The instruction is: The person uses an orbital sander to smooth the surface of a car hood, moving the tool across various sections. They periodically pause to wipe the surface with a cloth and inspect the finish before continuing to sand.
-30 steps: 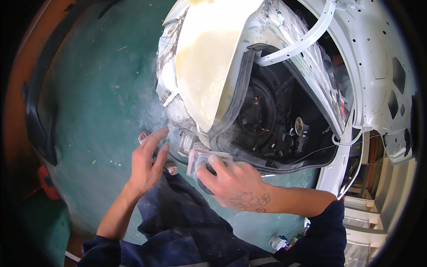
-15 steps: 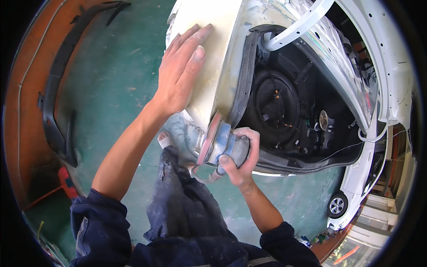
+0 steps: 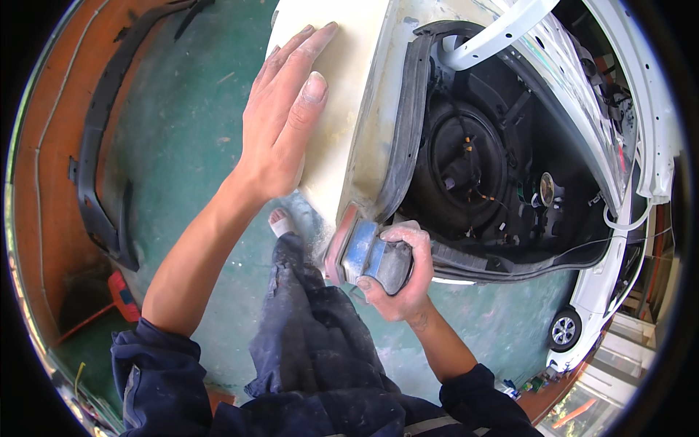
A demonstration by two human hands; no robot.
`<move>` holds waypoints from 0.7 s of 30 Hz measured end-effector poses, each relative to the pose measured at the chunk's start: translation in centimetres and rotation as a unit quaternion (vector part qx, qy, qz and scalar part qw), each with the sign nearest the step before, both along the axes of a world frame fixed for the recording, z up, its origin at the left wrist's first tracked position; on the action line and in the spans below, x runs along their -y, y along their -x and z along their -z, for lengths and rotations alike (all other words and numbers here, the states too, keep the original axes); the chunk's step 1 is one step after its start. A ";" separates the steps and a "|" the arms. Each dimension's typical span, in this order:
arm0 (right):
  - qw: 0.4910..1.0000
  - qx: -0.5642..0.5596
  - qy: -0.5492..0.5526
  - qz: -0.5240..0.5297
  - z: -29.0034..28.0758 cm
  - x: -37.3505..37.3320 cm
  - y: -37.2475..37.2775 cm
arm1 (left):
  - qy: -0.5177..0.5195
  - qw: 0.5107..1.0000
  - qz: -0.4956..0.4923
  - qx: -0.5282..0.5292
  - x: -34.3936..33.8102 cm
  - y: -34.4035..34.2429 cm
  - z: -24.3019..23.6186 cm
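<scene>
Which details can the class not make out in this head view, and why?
Head view:
Left hand: palm hidden by its own back.
Right hand: some fingers hidden behind the sander.
White curved bar: upper end cut off by the top edge.
Pale scrap in the black well: too small to identify.

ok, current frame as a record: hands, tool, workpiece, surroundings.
left hand: open, apparently flat on the panel
right hand: gripping the sander
tool: blue-and-grey power sander, at the panel's near end; contact unclear
workpiece: cream rear quarter panel
right: open car trunk
left: black bumper
floor: green
</scene>
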State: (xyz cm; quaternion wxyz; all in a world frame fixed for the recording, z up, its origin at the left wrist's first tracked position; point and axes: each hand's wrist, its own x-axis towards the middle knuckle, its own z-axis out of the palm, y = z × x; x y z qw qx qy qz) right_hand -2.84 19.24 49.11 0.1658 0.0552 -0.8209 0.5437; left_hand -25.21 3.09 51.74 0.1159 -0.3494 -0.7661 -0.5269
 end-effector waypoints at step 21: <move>0.987 0.062 0.132 -0.068 -1.8 -1.4 0.3 | -0.027 0.997 0.061 0.029 -0.8 0.3 -0.7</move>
